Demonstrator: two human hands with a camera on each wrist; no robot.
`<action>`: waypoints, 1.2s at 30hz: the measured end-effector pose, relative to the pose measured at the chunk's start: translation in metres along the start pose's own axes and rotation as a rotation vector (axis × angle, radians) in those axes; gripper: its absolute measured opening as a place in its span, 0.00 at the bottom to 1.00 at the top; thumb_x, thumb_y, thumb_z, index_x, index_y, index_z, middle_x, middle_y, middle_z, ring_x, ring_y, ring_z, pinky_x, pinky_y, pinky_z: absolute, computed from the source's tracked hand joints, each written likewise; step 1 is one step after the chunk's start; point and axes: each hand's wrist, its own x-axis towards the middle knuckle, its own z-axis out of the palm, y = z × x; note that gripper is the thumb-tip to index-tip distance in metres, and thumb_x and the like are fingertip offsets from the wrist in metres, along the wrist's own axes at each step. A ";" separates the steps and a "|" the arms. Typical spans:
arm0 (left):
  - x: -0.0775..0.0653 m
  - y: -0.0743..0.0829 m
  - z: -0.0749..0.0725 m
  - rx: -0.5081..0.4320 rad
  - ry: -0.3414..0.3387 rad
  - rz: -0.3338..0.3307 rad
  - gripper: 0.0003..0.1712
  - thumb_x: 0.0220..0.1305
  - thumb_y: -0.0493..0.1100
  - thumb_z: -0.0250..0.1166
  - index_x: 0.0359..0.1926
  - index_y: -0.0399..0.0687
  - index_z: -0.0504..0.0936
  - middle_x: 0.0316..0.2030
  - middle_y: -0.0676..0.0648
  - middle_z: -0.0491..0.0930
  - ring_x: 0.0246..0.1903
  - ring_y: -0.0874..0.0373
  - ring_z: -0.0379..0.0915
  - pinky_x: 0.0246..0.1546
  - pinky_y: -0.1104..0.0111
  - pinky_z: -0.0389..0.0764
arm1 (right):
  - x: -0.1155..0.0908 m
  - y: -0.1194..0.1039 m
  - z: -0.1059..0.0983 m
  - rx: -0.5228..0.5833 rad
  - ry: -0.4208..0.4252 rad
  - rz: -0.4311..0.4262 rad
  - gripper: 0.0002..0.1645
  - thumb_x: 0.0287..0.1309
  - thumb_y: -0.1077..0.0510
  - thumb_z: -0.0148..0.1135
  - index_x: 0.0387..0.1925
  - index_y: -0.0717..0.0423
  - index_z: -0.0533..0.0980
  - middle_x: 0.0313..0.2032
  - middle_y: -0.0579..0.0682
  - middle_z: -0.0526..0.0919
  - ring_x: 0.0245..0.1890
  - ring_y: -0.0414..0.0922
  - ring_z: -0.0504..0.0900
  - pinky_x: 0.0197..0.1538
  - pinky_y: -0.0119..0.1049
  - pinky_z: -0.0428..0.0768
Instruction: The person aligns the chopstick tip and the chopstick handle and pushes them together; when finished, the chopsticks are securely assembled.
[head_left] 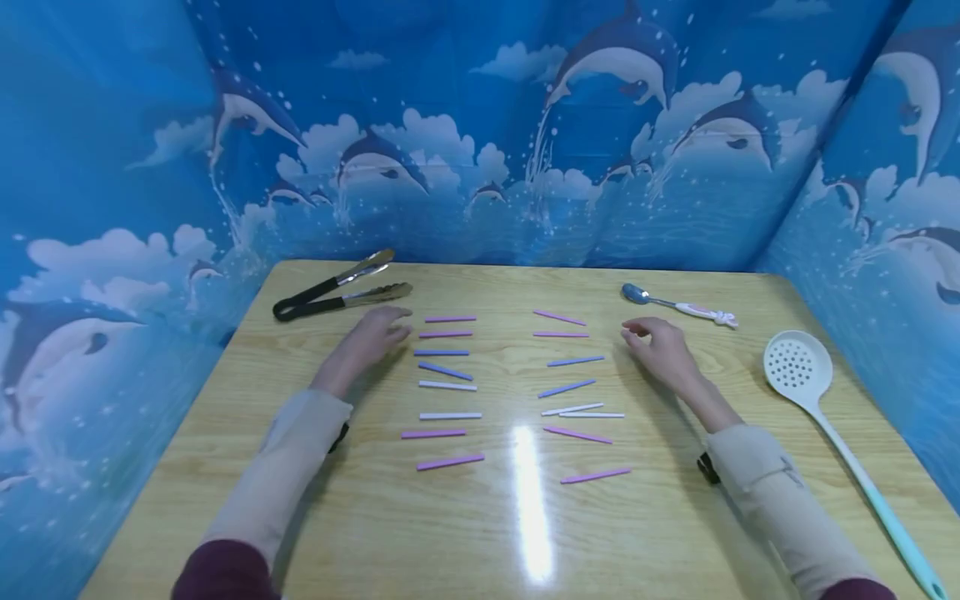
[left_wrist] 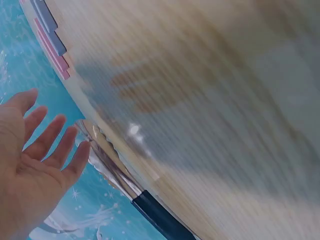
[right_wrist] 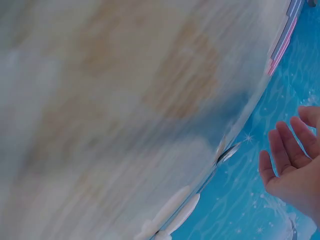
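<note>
My left hand (head_left: 367,342) hovers over the table to the left of a column of short thin sticks, level with its two far pink sticks (head_left: 446,334). Its fingers are relaxed and hold nothing, as the left wrist view confirms. Black-handled metal tongs (head_left: 311,309) lie spread just beyond it. To the right of a second column, my right hand (head_left: 663,350) is held above the table with loosely bent fingers and nothing in them. That column has pink sticks (head_left: 561,335), blue sticks (head_left: 567,388) and white sticks (head_left: 591,415). A spoon (head_left: 697,311) with a white handle lies beyond this hand.
A white slotted skimmer (head_left: 798,390) with a long mint handle lies along the right side of the wooden table (head_left: 480,533). Blue dolphin-print curtains (head_left: 465,225) stand at the back and both sides. A bright light reflection falls near the table's middle.
</note>
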 end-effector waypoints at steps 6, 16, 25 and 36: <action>0.013 0.004 0.005 -0.002 -0.100 -0.013 0.23 0.71 0.40 0.53 0.61 0.30 0.68 0.59 0.31 0.70 0.58 0.38 0.68 0.62 0.50 0.67 | 0.007 -0.007 0.008 0.025 -0.060 0.023 0.14 0.64 0.62 0.55 0.45 0.70 0.78 0.41 0.67 0.81 0.43 0.60 0.78 0.50 0.54 0.76; 0.034 0.008 0.012 -0.046 -0.108 -0.060 0.24 0.70 0.41 0.54 0.62 0.32 0.68 0.61 0.33 0.69 0.59 0.40 0.67 0.64 0.52 0.65 | 0.021 -0.016 0.021 0.068 -0.111 -0.009 0.13 0.63 0.64 0.56 0.43 0.72 0.78 0.39 0.67 0.82 0.41 0.59 0.79 0.48 0.53 0.77; 0.054 0.003 0.019 -0.026 -0.100 -0.012 0.20 0.69 0.43 0.58 0.55 0.33 0.76 0.54 0.35 0.77 0.56 0.42 0.70 0.60 0.55 0.70 | 0.040 -0.020 0.037 0.025 -0.175 -0.024 0.13 0.62 0.63 0.58 0.42 0.71 0.79 0.39 0.67 0.81 0.41 0.58 0.79 0.48 0.51 0.78; 0.059 0.012 0.020 -0.101 -0.141 -0.096 0.21 0.69 0.40 0.57 0.58 0.33 0.73 0.55 0.35 0.76 0.56 0.45 0.71 0.61 0.57 0.70 | 0.059 -0.033 0.048 -0.008 -0.206 -0.015 0.14 0.62 0.62 0.58 0.44 0.71 0.78 0.41 0.67 0.81 0.43 0.59 0.78 0.50 0.52 0.76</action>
